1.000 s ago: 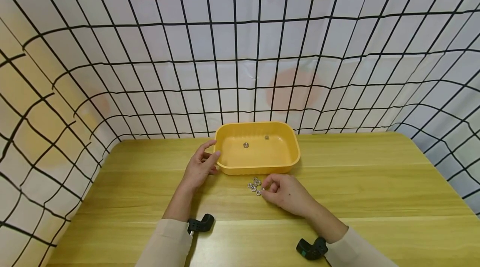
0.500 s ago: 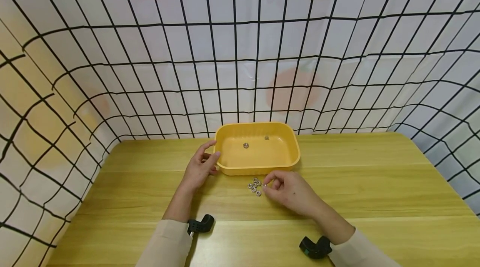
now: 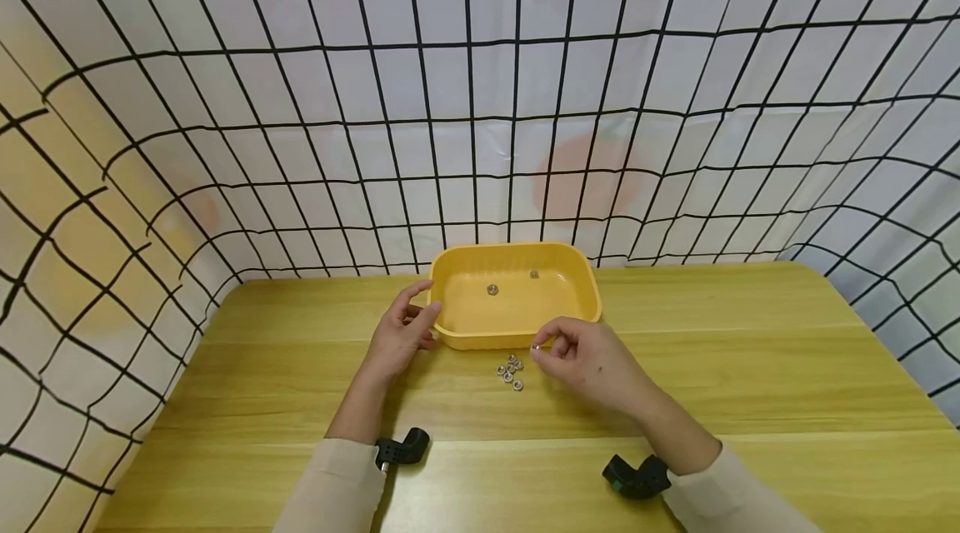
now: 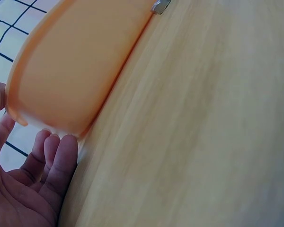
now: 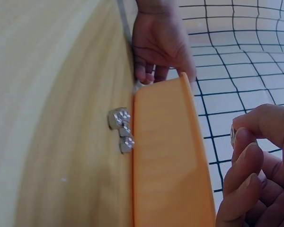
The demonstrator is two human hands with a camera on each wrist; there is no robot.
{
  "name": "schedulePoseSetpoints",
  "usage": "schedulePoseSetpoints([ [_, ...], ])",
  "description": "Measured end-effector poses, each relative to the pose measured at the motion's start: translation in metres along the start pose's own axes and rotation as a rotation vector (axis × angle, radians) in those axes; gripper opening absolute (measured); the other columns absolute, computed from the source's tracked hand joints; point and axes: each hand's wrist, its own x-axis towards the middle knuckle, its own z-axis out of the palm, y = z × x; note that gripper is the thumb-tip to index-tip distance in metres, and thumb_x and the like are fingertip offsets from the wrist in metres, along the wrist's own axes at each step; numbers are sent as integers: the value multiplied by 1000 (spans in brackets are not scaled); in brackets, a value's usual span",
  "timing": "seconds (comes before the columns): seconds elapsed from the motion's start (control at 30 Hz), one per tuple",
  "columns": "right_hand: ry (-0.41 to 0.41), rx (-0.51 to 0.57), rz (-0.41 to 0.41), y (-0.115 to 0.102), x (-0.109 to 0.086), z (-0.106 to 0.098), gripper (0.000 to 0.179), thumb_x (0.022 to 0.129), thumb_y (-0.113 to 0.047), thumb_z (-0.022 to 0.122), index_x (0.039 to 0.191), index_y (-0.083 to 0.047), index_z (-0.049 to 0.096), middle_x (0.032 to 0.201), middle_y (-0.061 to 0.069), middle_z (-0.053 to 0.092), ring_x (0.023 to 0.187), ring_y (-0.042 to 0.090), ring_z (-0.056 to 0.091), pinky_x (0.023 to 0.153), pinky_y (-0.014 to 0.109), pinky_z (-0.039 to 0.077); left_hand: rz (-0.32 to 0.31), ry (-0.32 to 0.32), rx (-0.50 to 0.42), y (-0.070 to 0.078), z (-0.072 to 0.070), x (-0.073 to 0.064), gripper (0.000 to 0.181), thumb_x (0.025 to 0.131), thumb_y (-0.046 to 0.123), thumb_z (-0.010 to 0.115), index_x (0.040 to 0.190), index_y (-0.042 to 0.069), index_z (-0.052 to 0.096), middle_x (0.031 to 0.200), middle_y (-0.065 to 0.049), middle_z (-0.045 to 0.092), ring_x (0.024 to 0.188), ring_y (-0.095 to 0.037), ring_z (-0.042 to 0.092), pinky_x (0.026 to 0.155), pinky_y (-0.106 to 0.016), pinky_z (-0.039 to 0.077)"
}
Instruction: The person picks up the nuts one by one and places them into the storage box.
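Note:
My right hand (image 3: pixel 592 362) pinches a small metal nut (image 3: pixel 536 347) between thumb and index finger, just off the near right rim of a yellow plastic tray (image 3: pixel 480 341). In the right wrist view the pinched nut (image 5: pixel 233 135) shows edge-on at the fingertips, higher than the tray's rim. My left hand (image 3: pixel 397 341) holds the tray's left end, thumb over the rim and the other fingers outside; its lower fingers (image 4: pixel 61 163) show in the left wrist view. Several loose nuts (image 3: pixel 508 377) lie clustered on the table before the tray. Inside it are two nuts (image 3: pixel 492 290).
The tray stands on a wooden table (image 3: pixel 300 383) near its back edge. Behind and along the sides rises a black wire grid (image 3: pixel 472 117) over a pale patterned sheet. Each wrist wears a black camera mount (image 3: pixel 405 446).
My right hand has lifted one nut from the right side of the cluster and moved it up and slightly right, toward the tray's near rim. The left hand and tray have stayed put.

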Motion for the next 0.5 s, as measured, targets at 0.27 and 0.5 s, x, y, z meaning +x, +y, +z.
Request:
schedulePoseSetpoints([
  [0.27,80,-46,-55,-4,8,-9,12,93,-21,76,100,-14,70,72,0,60,57,13,49,48,21,38,-1,-1,3,-1,0,0,51,102,35,64,150,24,50,108,-13,58,77,-20,61,72,-33,61],
  [0.5,120,-49,-47,-1,18,-13,13,93,-22,76,102,-14,70,71,1,61,58,16,51,50,22,40,-7,6,4,-1,1,2,50,102,34,65,149,25,51,108,-13,58,77,-20,61,73,-33,62],
])
